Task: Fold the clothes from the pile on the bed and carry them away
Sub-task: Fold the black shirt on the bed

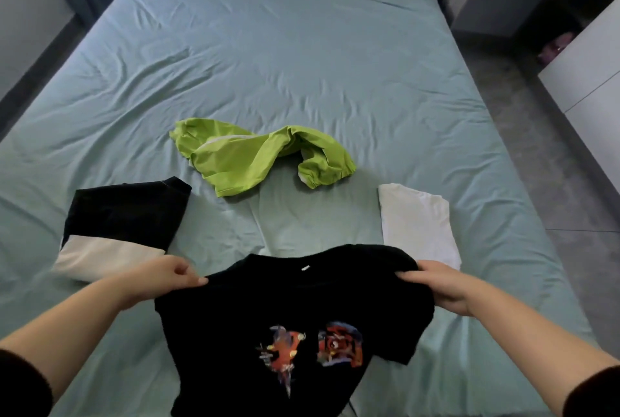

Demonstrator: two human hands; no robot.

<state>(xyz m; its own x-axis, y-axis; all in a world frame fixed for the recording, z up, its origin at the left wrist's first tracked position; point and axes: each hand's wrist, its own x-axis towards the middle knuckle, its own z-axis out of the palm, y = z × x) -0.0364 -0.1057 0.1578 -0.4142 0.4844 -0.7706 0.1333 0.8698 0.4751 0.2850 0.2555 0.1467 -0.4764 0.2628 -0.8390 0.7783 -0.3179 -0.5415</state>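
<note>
At the bed's (pixel 302 64) near edge, both arms reach forward; the left hand (pixel 167 277) pinches one shoulder of the black shirt (pixel 268 309) and the right hand (pixel 443 286) grips the other. Its red print faces up, body hanging toward the person.

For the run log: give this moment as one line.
left hand, right hand: grip black T-shirt | folded: white shirt, black-and-white garment | unfolded: green garment
</note>
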